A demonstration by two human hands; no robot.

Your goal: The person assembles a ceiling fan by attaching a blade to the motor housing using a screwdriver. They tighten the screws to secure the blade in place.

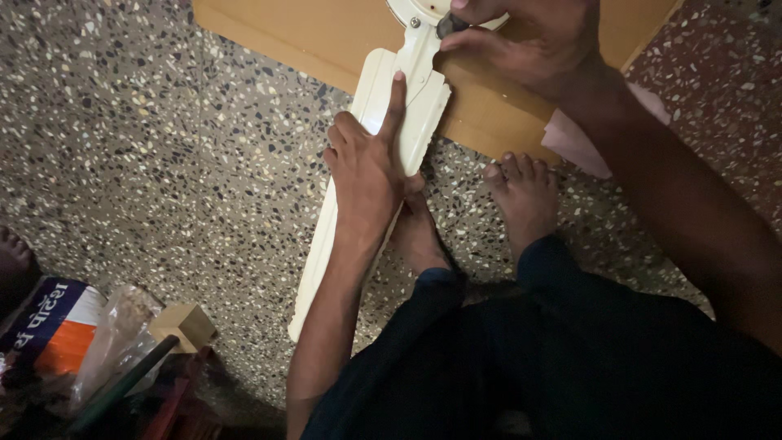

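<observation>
A: Nearest, below both hands?

B: Dark trouser legs [570, 358], knees bent, with two bare feet [525, 200] planted on the speckled terrazzo floor [163, 163]. Right foot just right of the left wrist; the other foot partly hidden behind the left forearm.

A: And off to the lower left of the left hand?

B: Well apart from it: a clear crinkled plastic bag [114, 334], a small pale wooden block [186, 324], a dark rod [122, 383] leaning across, and a blue, white and orange printed packet [49, 330]. Another bare foot [12, 248] at the far left edge, belonging to someone else.

A: The left hand itself?

B: Left hand [366, 159] laid flat on the long cream-coloured metal fan blade [358, 187], index finger stretched straight up along it, other fingers curled at the blade's left edge. Pressing down, gripping nothing.

A: Where does that blade lie?

B: Slanting on the floor, passing under the left hand; narrow end down past the left forearm, broad end reaching up onto a flat tan wooden board [326, 37], beneath the right hand.

A: Right hand, then?

B: Right hand [529, 45] above and to the right of the left, fingers closed around a small dark tool handle [450, 24], tip set at the blade's bracket beside a round white fan hub [419, 10], cut off by the top edge.

A: Anything past the right wrist?

B: A pale pink cloth [574, 143] poking out from the board's edge.
</observation>
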